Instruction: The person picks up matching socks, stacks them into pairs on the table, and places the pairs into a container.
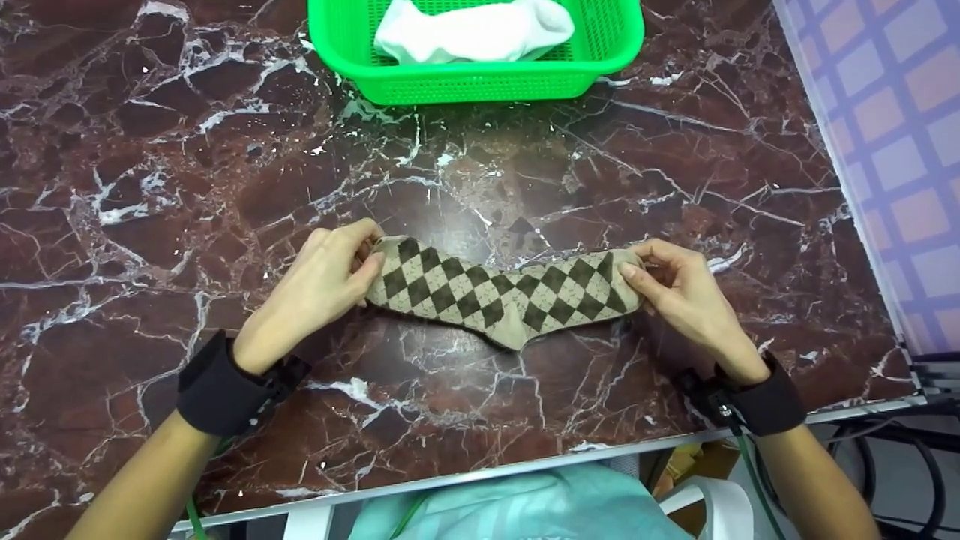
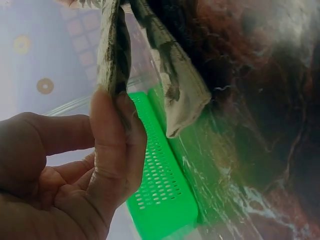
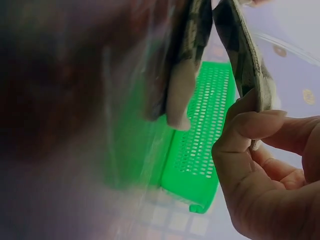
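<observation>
A beige sock (image 1: pixel 442 289) with dark brown diamonds stretches sideways between both hands in the head view. Its plain beige heel (image 1: pixel 514 330) points down toward the table's near edge. The left hand (image 1: pixel 311 277) pinches the sock's left end between thumb and fingers. At the opposite end, the right hand (image 1: pixel 690 296) pinches the plain beige part. In the left wrist view the sock (image 2: pixel 112 50) runs upward from the fingertips, with another part hanging beside it. The right wrist view shows the sock's edge (image 3: pixel 257 75) gripped between thumb and forefinger.
Beyond the sock stands a green perforated basket (image 1: pixel 472 86) with a white cloth item (image 1: pixel 472 34) inside. A dark red marbled tabletop (image 1: pixel 187 187) lies beneath. A checked purple panel (image 1: pixel 892 150) borders the right side. Black bands (image 1: pixel 225 390) circle both wrists.
</observation>
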A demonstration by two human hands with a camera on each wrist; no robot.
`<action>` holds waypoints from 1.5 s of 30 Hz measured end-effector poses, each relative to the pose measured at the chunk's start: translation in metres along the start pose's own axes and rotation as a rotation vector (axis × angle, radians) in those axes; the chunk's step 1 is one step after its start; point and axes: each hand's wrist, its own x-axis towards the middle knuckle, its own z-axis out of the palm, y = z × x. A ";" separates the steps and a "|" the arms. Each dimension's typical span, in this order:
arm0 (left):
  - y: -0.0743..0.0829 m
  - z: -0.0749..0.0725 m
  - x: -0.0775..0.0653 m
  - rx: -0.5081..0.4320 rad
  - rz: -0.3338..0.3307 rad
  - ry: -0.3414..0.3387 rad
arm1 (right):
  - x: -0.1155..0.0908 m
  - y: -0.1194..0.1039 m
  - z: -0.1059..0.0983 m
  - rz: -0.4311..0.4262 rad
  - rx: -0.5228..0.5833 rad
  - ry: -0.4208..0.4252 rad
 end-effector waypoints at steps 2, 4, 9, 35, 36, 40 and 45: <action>-0.001 0.001 0.001 0.014 0.014 0.012 | 0.001 0.001 0.000 -0.009 -0.018 -0.004; -0.003 0.002 0.002 0.020 0.025 0.022 | 0.001 0.001 0.000 -0.011 -0.036 -0.006; -0.007 0.006 0.004 0.020 0.012 0.013 | 0.003 0.007 0.000 0.003 -0.080 -0.023; -0.015 0.011 0.005 0.186 -0.091 -0.025 | 0.014 0.037 -0.005 0.062 -0.268 -0.094; -0.015 0.011 0.005 0.201 -0.100 -0.019 | 0.014 0.033 -0.005 0.066 -0.260 -0.092; -0.014 0.008 0.005 0.232 -0.113 0.010 | 0.012 0.013 -0.005 0.061 -0.252 -0.092; -0.013 0.007 0.007 0.265 -0.081 -0.008 | 0.015 0.016 -0.008 0.023 -0.273 -0.135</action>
